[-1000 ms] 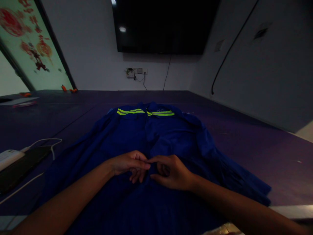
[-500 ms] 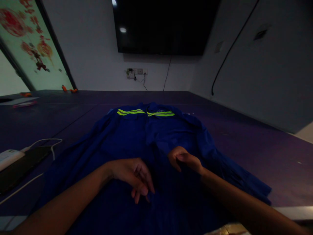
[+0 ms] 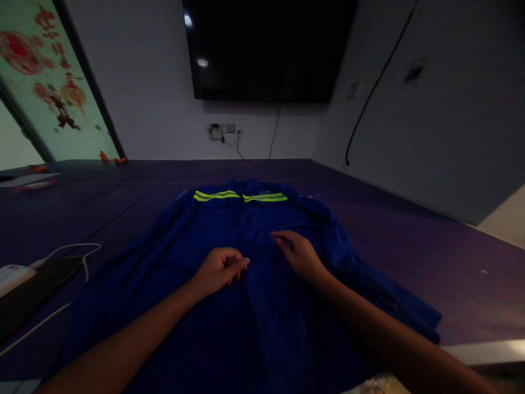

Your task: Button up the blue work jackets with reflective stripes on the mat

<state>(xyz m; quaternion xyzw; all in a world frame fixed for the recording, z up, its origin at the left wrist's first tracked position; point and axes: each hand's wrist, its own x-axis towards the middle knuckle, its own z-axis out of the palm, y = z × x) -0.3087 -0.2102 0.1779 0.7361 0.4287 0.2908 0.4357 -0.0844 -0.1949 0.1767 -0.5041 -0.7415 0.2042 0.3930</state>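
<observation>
A dark blue work jacket (image 3: 205, 235) lies spread out front side up, its collar at the far end and yellow-green reflective strips (image 3: 264, 197) across the chest. Over the middle of its front, beside the placket, my left hand (image 3: 223, 268) is closed, with thumb and forefinger brought together at the cloth. Just to the right and slightly farther up, my right hand (image 3: 298, 253) pinches at the front panel with its fingers straight and close together. The cloth between the fingertips is too dark to show in detail.
The jacket rests on a purple surface (image 3: 389, 235). At the left are a white charger (image 3: 14, 279), a dark flat device (image 3: 45, 287) and a white cable (image 3: 35, 330). A television (image 3: 266, 49) hangs on the wall above sockets (image 3: 227, 129). Small orange objects (image 3: 120, 161) sit at the back left.
My left hand has moved up the jacket front and its loose fingers have closed. My right hand has shifted slightly up and left, its fingers straighter. The view has tilted slightly up.
</observation>
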